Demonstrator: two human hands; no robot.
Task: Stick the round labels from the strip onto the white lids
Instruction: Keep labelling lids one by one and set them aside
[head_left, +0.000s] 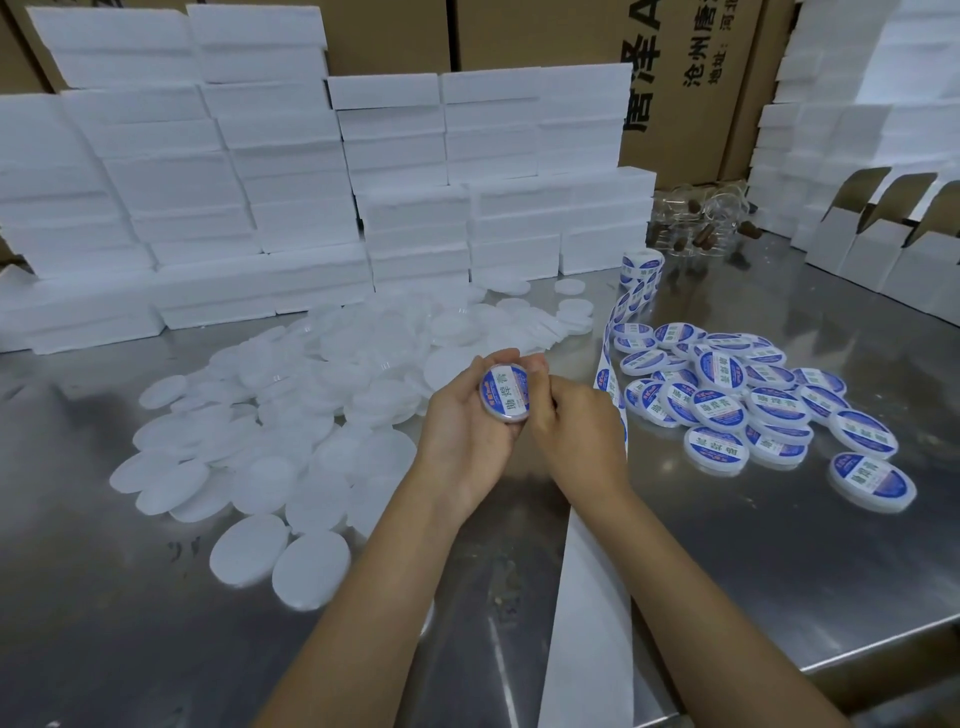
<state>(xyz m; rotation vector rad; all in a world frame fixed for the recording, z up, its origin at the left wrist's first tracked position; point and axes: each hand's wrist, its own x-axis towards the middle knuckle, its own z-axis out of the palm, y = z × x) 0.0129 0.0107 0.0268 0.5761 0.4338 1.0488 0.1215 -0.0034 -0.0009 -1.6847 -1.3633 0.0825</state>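
My left hand (462, 431) holds a white lid (506, 395) with a blue and white round label on its face, tilted toward me above the steel table. My right hand (569, 423) touches the lid's right edge, fingers curled against it. The label strip (623, 306) runs from a roll (643, 264) at the back, passes under my right hand and continues as bare white backing (587, 623) toward the table's front edge. A heap of plain white lids (291, 415) lies to the left. Several labelled lids (737, 400) lie in a pile to the right.
Stacks of white foam boxes (291, 182) line the back of the steel table (779, 571), with brown cartons (675, 78) behind. Folded white cardboard boxes (893, 244) stand at the far right. Clear jars with brown stoppers (701, 223) sit at the back.
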